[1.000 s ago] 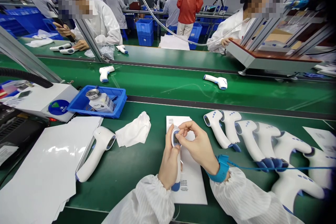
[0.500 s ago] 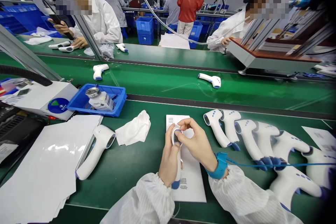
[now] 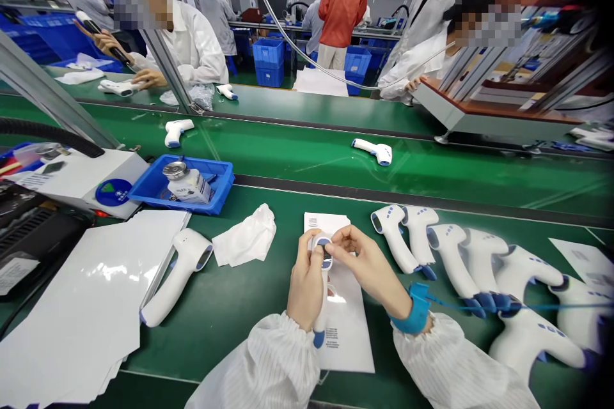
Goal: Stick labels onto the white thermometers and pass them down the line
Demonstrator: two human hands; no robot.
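Observation:
My left hand (image 3: 306, 287) is wrapped round a white infrared thermometer (image 3: 322, 318) with a blue handle end, its small display facing me. At the display end, the bent fingers of my right hand (image 3: 370, 266) close together against the thermometer's head. Whether a thin piece is pinched there is too small to tell. Beneath both hands lies a white printed sheet or envelope (image 3: 352, 339). Right of them several more thermometers (image 3: 451, 252) lie in a row. Another thermometer (image 3: 180, 275) rests to the left, beside a crumpled white cloth (image 3: 247, 236).
A blue tray (image 3: 215, 203) holds a bottle (image 3: 189, 185). White sheets (image 3: 81, 307) are stacked at left, near a white box-shaped device (image 3: 96, 172). Two thermometers lie on the green belt (image 3: 288, 147). A blue wrist strap (image 3: 413, 312) trails a cord rightward. Co-workers sit and stand beyond.
My right hand has shifted slightly down and right, its thumb moving off the display to the head's right side. Thermometers on the belt appear slightly farther left. Another person shows at upper right.

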